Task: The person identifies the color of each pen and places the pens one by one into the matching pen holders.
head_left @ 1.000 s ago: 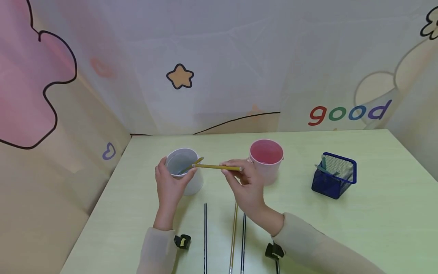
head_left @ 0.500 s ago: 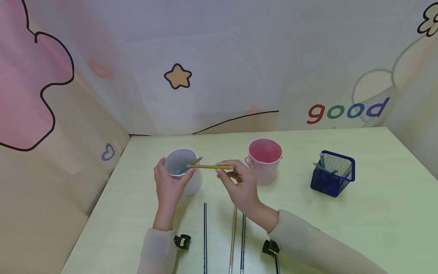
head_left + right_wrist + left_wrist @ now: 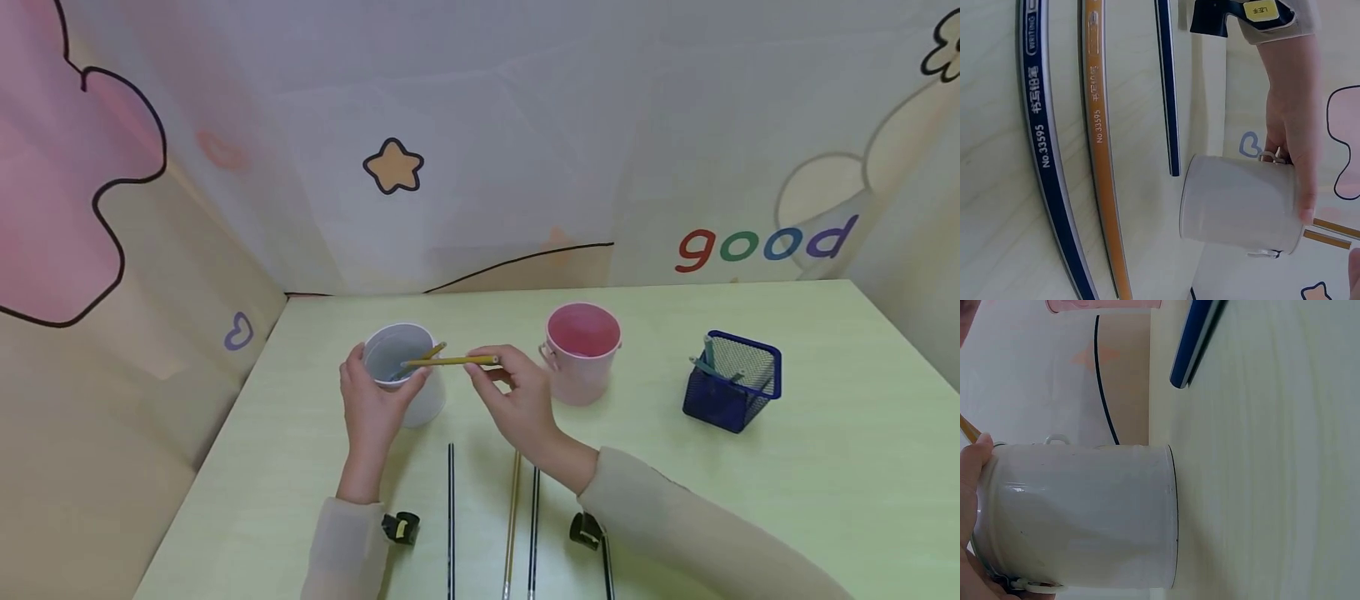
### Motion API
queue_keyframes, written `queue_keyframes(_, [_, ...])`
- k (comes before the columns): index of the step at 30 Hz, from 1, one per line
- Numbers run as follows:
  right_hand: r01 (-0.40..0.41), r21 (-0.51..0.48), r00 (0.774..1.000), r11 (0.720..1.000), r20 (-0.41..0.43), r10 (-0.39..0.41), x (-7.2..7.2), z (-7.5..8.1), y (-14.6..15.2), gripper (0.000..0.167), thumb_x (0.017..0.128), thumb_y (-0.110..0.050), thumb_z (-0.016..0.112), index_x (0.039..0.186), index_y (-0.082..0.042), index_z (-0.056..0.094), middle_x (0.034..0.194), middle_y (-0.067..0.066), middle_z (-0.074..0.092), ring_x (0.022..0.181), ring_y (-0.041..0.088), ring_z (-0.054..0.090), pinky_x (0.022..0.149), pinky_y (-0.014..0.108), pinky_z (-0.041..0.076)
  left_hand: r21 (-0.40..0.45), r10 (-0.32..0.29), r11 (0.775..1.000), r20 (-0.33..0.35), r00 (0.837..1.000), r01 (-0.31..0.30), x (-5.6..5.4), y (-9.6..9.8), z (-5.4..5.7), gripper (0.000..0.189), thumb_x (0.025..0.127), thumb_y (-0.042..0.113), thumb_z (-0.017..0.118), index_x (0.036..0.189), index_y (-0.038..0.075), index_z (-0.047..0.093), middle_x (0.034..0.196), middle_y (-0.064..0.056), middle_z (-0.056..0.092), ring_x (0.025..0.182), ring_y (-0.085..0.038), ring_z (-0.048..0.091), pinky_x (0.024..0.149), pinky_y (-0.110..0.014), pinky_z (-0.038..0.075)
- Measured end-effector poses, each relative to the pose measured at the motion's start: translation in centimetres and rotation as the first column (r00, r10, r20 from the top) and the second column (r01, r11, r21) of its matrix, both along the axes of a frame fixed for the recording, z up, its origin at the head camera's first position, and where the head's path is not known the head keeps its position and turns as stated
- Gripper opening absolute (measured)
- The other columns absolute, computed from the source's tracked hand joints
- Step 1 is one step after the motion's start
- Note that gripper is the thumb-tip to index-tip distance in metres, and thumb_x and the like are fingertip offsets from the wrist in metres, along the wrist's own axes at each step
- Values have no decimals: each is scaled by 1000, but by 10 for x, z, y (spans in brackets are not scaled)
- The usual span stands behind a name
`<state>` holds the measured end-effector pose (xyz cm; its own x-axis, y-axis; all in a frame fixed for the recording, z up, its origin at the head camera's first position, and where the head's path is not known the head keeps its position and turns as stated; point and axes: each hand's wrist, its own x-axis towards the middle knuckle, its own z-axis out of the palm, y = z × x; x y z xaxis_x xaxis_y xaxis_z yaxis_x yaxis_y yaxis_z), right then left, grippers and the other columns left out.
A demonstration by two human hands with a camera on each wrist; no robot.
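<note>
My left hand (image 3: 375, 408) grips a small white bucket (image 3: 423, 404) by its rim, thumb on the near side and fingers around the left. One yellow pencil (image 3: 435, 351) leans inside it, its end above the right rim. Between the thumb and fingers of my right hand (image 3: 528, 408), a second yellow pencil (image 3: 450, 362) is pinched nearly level, its left end over the bucket's mouth. The left wrist view shows the bucket's wall (image 3: 1085, 512) and my left thumb (image 3: 974, 462) at the rim. Both pencils (image 3: 1327, 239) appear beside the rim in the right wrist view.
A pink bucket (image 3: 581, 379) stands behind my right hand. Further right is a blue mesh basket (image 3: 712, 404) holding several pale green sticks. Lying lengthwise in front are a yellow pencil (image 3: 512, 525) and dark blue pencils (image 3: 451, 525). A printed cloth (image 3: 487, 167) hangs behind the table.
My right hand has moved left with the yellow pencil, bringing the pencil's end from the white bucket's right rim to over its mouth. The left hand keeps its grip on the bucket.
</note>
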<state>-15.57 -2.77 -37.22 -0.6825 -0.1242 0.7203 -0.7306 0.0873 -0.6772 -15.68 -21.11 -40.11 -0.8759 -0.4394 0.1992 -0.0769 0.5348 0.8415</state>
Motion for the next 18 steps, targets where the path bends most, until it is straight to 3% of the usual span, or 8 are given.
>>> queue_keyframes(5, [6,17,1000,1000,-11,-6,-4,-5,-5,15,81,7,68,96,6,65,91,18,68,79,28,68,71,33,58,4,-4,1000,-17,1000,4,0,0,-1,98,70,36,83,142,0,27,133,-20,38,124,-35,40,100,-53,41])
queue_keyframes(18, [42,97,999,994,-24,-40,-13,-11,-21,15,82,2,69,97,4,66,92,16,68,82,25,68,75,31,57,-6,-7,1000,-35,999,7,-1,0,-1,98,70,36,83,142,-1,27,133,-22,37,123,-35,40,101,-54,40])
